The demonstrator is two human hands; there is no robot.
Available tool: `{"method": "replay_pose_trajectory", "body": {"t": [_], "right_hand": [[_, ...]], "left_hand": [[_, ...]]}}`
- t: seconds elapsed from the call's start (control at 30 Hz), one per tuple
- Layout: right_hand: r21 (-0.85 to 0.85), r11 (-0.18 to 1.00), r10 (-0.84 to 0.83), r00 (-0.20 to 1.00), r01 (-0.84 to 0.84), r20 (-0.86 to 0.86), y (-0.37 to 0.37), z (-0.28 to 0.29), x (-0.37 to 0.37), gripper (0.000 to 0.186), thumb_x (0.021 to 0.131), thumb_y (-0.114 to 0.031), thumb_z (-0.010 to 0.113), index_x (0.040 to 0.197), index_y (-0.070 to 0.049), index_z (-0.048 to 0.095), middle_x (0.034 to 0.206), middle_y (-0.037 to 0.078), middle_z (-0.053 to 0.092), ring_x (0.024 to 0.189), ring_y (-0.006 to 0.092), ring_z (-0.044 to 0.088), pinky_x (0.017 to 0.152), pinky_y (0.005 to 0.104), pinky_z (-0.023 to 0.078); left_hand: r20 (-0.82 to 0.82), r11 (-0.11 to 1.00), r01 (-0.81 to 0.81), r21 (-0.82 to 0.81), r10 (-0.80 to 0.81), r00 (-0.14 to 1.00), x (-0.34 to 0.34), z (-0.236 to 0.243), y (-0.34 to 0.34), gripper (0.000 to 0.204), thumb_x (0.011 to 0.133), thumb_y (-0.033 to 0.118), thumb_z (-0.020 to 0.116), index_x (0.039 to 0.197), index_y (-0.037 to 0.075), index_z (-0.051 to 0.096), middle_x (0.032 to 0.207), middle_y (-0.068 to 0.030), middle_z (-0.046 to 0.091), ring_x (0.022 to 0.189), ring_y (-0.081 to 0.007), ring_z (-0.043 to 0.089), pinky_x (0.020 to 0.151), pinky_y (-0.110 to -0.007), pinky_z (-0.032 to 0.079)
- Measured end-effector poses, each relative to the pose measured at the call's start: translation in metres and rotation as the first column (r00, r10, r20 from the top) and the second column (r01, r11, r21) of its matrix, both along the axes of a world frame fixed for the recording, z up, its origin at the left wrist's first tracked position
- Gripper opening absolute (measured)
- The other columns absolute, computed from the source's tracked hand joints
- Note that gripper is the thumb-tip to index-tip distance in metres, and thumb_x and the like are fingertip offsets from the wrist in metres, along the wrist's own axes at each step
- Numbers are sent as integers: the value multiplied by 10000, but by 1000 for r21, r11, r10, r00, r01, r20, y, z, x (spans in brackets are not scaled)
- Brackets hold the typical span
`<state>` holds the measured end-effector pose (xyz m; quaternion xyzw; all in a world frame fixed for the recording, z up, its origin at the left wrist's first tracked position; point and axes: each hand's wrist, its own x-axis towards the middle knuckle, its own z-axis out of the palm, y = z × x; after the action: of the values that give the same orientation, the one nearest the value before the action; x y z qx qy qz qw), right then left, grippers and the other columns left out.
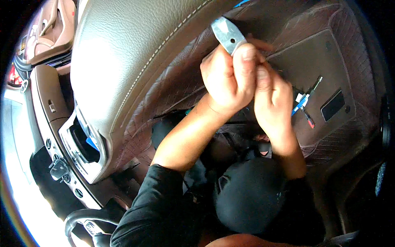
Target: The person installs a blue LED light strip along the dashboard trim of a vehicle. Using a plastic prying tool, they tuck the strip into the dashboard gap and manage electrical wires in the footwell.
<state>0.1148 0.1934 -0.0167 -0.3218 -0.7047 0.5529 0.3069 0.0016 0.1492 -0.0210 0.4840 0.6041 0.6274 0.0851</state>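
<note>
If the right hand [274, 90], hold unclear, jerks, the metal blade [227, 33] pinched by the left hand [226, 78] could scratch leather [119, 53] at 9 o'clock.

Brown quilted floor covering [365, 61] of a car interior, with diamond stitching around a smooth, plain panel [294, 61] edged by a thin raised line. Upon the panel, in a loose cluster: a slim rod [317, 84] with a metallic tip, a blue strip [300, 105], a small white piece [299, 97] and a red-ended dark piece [310, 122]. Just beside these, a flat dark rectangle [333, 106], light-edged, of uncertain kind.
</note>
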Motion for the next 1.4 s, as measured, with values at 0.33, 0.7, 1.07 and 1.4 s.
{"method": "replay_pose_trajectory", "body": {"t": [0.33,0.7,1.07,1.4], "right_hand": [[-27,1000,10,993,-14,-121,-13,-25,-3,321,1049,-274,546,1165,-25,713,923,196,743,820,344,758,693,400,583],[-48,997,57,985,-66,-161,-13,-30,-6,338,1061,-258,505,1202,-21,702,981,213,741,920,354,756,748,398,588],[-37,995,93,994,-95,-60,-5,-18,-9,340,1064,-282,510,1207,-33,691,954,215,732,879,391,744,716,415,587],[-76,994,79,996,-81,-35,0,-8,2,348,1043,-350,572,977,-41,718,732,195,670,676,386,699,585,437,524]], "left_hand": [[-64,997,82,-1,-81,995,-15,-1,-11,194,1010,143,593,880,26,676,897,-128,755,886,-297,751,905,-419,594],[-137,996,38,86,-26,990,-14,-12,-9,227,1025,164,539,906,-6,632,818,-149,736,827,-306,746,808,-426,602],[-140,999,12,42,-7,990,-13,-10,-6,328,1098,201,388,903,-29,516,709,-189,692,691,-315,728,721,-461,633],[139,998,52,-39,-46,989,-5,9,-13,365,1111,231,369,983,-43,573,883,-188,711,841,-312,712,857,-459,585]]}}
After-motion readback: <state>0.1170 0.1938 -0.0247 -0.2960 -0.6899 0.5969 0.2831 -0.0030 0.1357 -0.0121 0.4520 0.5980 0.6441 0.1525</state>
